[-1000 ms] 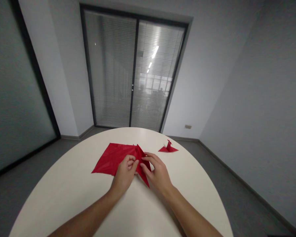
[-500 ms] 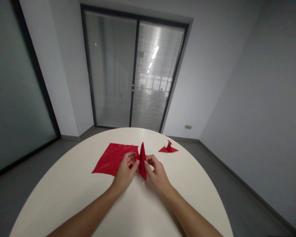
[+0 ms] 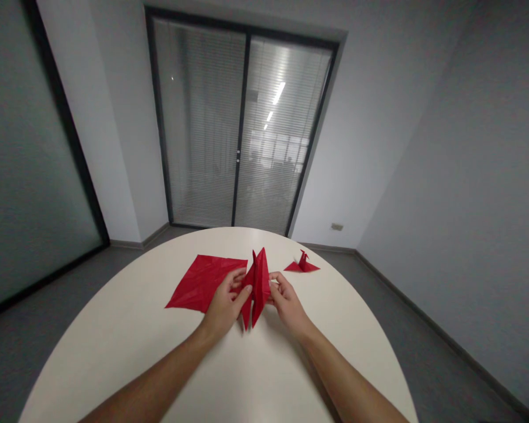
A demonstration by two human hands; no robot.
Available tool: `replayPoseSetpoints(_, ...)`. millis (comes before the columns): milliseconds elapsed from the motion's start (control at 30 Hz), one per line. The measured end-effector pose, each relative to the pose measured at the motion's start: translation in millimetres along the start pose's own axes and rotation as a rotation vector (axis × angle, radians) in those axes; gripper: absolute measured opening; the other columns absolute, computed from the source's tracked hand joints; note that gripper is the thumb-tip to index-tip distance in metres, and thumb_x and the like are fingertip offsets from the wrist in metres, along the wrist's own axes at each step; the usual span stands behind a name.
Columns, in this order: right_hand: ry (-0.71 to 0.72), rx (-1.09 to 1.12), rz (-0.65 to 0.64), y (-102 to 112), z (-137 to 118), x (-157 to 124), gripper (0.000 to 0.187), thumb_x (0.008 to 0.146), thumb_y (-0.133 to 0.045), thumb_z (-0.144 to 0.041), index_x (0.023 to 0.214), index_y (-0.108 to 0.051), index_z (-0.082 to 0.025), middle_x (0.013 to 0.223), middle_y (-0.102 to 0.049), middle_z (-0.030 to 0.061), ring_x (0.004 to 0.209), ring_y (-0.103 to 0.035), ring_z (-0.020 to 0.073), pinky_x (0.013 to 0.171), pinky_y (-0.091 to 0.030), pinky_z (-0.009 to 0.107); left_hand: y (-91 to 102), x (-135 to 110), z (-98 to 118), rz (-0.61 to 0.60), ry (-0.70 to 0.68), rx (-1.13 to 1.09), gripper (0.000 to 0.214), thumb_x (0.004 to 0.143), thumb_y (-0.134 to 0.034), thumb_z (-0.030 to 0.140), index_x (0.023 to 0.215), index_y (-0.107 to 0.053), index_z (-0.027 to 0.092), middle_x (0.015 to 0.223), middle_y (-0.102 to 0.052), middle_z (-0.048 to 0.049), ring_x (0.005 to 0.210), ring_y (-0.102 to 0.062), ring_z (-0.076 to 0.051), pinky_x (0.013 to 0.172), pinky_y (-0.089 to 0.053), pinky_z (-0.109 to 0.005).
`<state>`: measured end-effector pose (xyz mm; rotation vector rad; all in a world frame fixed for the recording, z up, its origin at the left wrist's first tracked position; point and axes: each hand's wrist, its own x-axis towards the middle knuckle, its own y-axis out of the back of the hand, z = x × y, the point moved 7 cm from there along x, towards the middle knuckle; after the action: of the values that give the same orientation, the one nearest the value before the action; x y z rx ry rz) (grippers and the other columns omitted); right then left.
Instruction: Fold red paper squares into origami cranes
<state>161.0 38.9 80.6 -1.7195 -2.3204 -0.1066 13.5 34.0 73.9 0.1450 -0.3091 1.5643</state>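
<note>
A folded piece of red paper [image 3: 257, 283] stands upright between my hands over the round white table [image 3: 127, 346]. My left hand [image 3: 224, 304] pinches its left side and my right hand [image 3: 285, 301] pinches its right side; both are closed on it. A flat, creased red paper sheet [image 3: 200, 282] lies on the table just left of my left hand. A small finished red origami crane [image 3: 302, 264] sits further back on the right.
The table's curved far edge is close behind the papers, with grey floor beyond. A glass double door with blinds [image 3: 242, 129] faces me, a dark glass wall is on the left and a grey wall on the right.
The folded red paper was lying flat under my hands; both hands have lifted it and turned it upright, with its flaps now spread between them.
</note>
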Motion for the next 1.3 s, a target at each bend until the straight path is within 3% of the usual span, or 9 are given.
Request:
replayPoseSetpoints(100, -0.011, 0.021, -0.016, 3, 5, 3, 0.046, 0.082, -0.067, -0.064, 0.094, -0.051, -0.023, 0.063, -0.059, -0.0055, 0.053, -0.053, 0.0125, 0.059, -0.044, 0.026, -6.6, 1, -1, -0.071, 0.037, -0.032, 0.038, 0.076, -0.074, 0.041, 0.102, -0.065, 0.017, 0.103, -0.074, -0.0108, 0.098, -0.07, -0.025, 0.089, -0.055, -0.038)
replayPoseSetpoints(267, 0.031, -0.031, 0.089, 13, 7, 5, 0.045, 0.086, -0.065, -0.059, 0.107, -0.051, -0.022, 0.059, -0.054, -0.008, 0.048, -0.044, 0.0101, 0.051, -0.036, 0.022, 2.6, 1, -4, 0.041, 0.038, 0.012, 0.036, 0.074, -0.075, 0.038, 0.1, -0.062, 0.017, 0.094, -0.073, -0.0077, 0.086, -0.07, -0.022, 0.079, -0.054, -0.033)
replayPoseSetpoints(400, 0.043, -0.085, 0.18, 21, 8, 4, 0.049, 0.086, -0.064, -0.059, 0.115, -0.051, -0.022, 0.062, -0.053, -0.0082, 0.052, -0.049, 0.0119, 0.052, -0.04, 0.023, 3.8, -1, -3, 0.049, 0.008, 0.07, 0.027, 0.078, -0.072, 0.038, 0.092, -0.061, 0.017, 0.086, -0.071, -0.0043, 0.079, -0.067, -0.02, 0.073, -0.051, -0.029)
replayPoseSetpoints(567, 0.005, -0.123, 0.214, 23, 8, 3, 0.05, 0.084, -0.063, -0.062, 0.112, -0.055, -0.022, 0.083, -0.064, 0.0004, 0.066, -0.061, 0.0152, 0.059, -0.049, 0.028, 5.1, -5, 0, 0.097, -0.029, 0.172, 0.021, 0.081, -0.069, 0.037, 0.087, -0.06, 0.019, 0.078, -0.066, -0.0002, 0.072, -0.063, -0.017, 0.068, -0.048, -0.028)
replayPoseSetpoints(700, -0.032, -0.068, 0.146, 12, 6, 1, 0.052, 0.079, -0.074, -0.055, 0.116, -0.056, -0.022, 0.08, -0.065, -0.0008, 0.071, -0.062, 0.0158, 0.067, -0.051, 0.029, 4.3, -6, 1, 0.105, -0.044, 0.184, 0.02, 0.082, -0.068, 0.037, 0.087, -0.06, 0.019, 0.078, -0.066, 0.0001, 0.071, -0.062, -0.017, 0.068, -0.049, -0.027)
replayPoseSetpoints(867, -0.133, 0.147, -0.024, -9, 9, -3, 0.051, 0.074, -0.081, -0.049, 0.11, -0.059, -0.021, 0.084, -0.068, 0.0, 0.074, -0.065, 0.0163, 0.071, -0.053, 0.031, 0.6, -6, -5, 0.088, 0.061, -0.01, 0.028, 0.081, -0.069, 0.042, 0.093, -0.057, 0.02, 0.084, -0.066, -0.0001, 0.067, -0.064, -0.016, 0.06, -0.055, -0.028)
replayPoseSetpoints(1067, -0.121, 0.158, 0.098, 0, 15, 1, 0.046, 0.073, -0.081, -0.053, 0.098, -0.059, -0.02, 0.064, -0.06, -0.0054, 0.054, -0.056, 0.0119, 0.052, -0.044, 0.023, -6.5, -6, -6, 0.06, 0.085, -0.116, 0.033, 0.078, -0.072, 0.045, 0.09, -0.053, 0.02, 0.083, -0.063, 0.0018, 0.063, -0.063, -0.014, 0.053, -0.056, -0.026)
replayPoseSetpoints(1167, -0.073, 0.033, 0.154, 5, 13, 1, 0.045, 0.079, -0.073, -0.056, 0.102, -0.057, -0.021, 0.066, -0.061, -0.0043, 0.053, -0.056, 0.0135, 0.052, -0.045, 0.025, -6.9, -6, -6, 0.053, 0.072, -0.107, 0.034, 0.079, -0.071, 0.046, 0.09, -0.052, 0.021, 0.082, -0.064, 0.0018, 0.062, -0.064, -0.014, 0.057, -0.056, -0.027)
replayPoseSetpoints(1300, 0.18, -0.37, 0.313, 9, -14, -7, 0.029, 0.087, -0.065, -0.048, 0.098, -0.061, -0.021, 0.092, -0.068, 0.0052, 0.08, -0.064, 0.0198, 0.07, -0.051, 0.032, 0.8, -7, -4, 0.103, 0.038, 0.039, 0.029, 0.082, -0.067, 0.045, 0.091, -0.053, 0.022, 0.073, -0.065, 0.0028, 0.058, -0.063, -0.015, 0.057, -0.051, -0.026)
